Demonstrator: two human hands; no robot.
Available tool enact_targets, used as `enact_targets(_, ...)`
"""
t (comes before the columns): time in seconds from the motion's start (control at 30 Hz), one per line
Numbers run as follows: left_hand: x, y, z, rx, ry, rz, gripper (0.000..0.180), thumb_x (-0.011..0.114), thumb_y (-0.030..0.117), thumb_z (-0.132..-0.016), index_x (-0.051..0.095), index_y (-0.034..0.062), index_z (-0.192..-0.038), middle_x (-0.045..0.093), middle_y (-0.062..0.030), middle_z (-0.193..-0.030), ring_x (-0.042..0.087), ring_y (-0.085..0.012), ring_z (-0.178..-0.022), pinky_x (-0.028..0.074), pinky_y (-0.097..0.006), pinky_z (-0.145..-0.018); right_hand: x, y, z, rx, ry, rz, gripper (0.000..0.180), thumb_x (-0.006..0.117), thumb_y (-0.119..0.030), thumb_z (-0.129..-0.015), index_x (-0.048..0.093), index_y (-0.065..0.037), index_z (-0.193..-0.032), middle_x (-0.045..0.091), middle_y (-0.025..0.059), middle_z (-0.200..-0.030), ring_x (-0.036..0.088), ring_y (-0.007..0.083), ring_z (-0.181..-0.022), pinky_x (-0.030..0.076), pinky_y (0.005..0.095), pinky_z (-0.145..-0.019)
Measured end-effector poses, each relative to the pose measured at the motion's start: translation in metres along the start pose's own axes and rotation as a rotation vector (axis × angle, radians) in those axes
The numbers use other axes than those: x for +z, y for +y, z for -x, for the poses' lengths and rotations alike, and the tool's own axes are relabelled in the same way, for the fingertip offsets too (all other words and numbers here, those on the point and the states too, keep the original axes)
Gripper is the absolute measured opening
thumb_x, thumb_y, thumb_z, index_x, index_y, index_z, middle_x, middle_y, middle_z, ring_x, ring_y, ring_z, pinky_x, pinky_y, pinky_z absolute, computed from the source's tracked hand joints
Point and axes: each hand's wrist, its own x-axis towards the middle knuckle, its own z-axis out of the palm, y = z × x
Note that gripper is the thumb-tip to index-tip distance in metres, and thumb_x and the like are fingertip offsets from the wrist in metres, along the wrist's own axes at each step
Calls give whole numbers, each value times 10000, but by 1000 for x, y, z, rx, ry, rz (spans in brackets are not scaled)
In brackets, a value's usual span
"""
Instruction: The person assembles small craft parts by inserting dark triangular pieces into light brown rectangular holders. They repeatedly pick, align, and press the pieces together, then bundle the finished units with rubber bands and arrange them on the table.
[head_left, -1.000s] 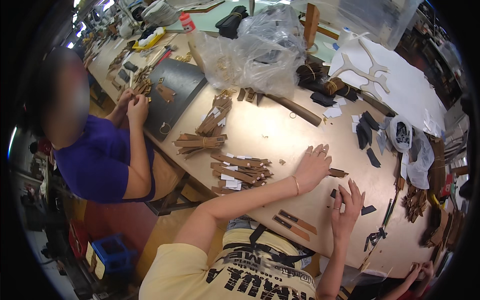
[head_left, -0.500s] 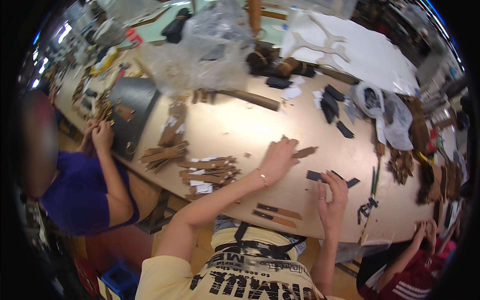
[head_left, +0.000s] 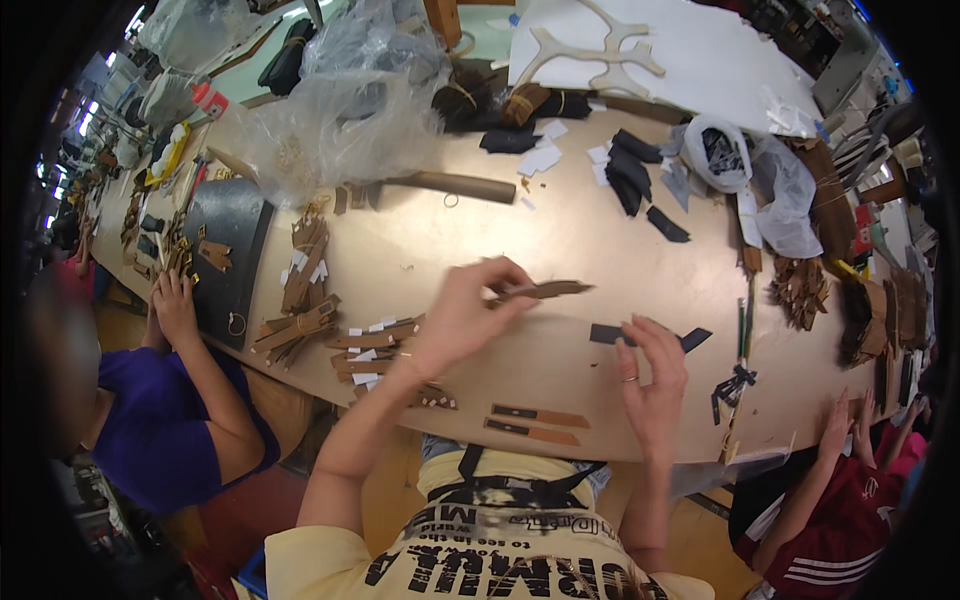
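Note:
My left hand [head_left: 478, 312] is closed on a thin brown leather strip [head_left: 555, 290], raised above the table and pointing right. Over on the right, my right hand [head_left: 655, 375] has its fingers bent and spread, with a ring on one finger. Its fingertips are beside a black strip [head_left: 604, 334]; whether they touch it I cannot tell. Another black strip [head_left: 697, 340] shows just past the fingers, partly hidden by them. In front of me lie two brown strips with black ends, an upper strip [head_left: 550, 415] and a lower strip [head_left: 540, 433], side by side.
Piles of brown strips with white tags [head_left: 375, 350] lie left of my forearm. A brown bar [head_left: 450, 187], a plastic bag [head_left: 350, 130] and black pieces [head_left: 627, 170] lie farther back. A person in purple [head_left: 180, 400] works at left, another in dark red [head_left: 830, 510] at right.
My left hand has turned and drawn back to the left, lifting the brown strip off the table. My right hand has stayed by the black strips. The whole view has shifted slightly.

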Motion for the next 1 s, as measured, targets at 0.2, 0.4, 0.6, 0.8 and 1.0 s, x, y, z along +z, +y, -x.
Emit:
enact_targets(0.2, -111, -6, 80, -380, 88, -177, 180, 733, 111, -859, 700, -30, -966, 713, -61, -850, 636, -116, -830, 504, -283, -751, -5, 3, -3, 44, -39, 5, 171, 677, -70, -879, 681, -37, -1047, 668, 123, -1060, 622, 307, -1031, 487, 401, -896)
enact_targets(0.4, -98, -22, 112, -180, 635, -901, 244, 716, 88, -853, 672, 21, -1084, 668, -129, -1100, 629, -284, -1002, 476, -374, -881, 14, -20, 27, -130, -486, 130, 176, 711, -224, -859, 654, -100, -970, 595, 68, -970, 585, 260, -935, 425, 383, -823)
enact_targets(0.6, -19, -6, 90, 22, 308, -489, 279, 738, 60, -801, 667, 53, -1071, 624, -127, -1189, 595, -308, -1069, 439, -433, -950, 24, -27, 53, -78, -596, 177, 167, 695, -253, -864, 640, -127, -958, 561, 41, -949, 556, 232, -928, 362, 371, -833)
enact_targets(0.8, 34, 3, 68, 420, -259, -481, 328, 748, 155, -804, 667, 117, -1120, 630, -72, -1176, 611, -238, -1037, 433, -415, -911, 17, -24, 37, -83, -445, 123, 175, 677, -234, -876, 627, -97, -972, 609, 56, -985, 564, 244, -970, 362, 380, -890)
enact_targets(1.0, 38, -10, 52, 414, -254, -454, 292, 704, 133, -850, 666, 118, -1138, 688, -24, -1049, 646, -202, -946, 444, -392, -886, -7, -7, 2, 93, -586, -215, 219, 653, -276, -920, 658, -75, -1007, 658, 56, -1038, 568, 263, -1034, 366, 406, -960)
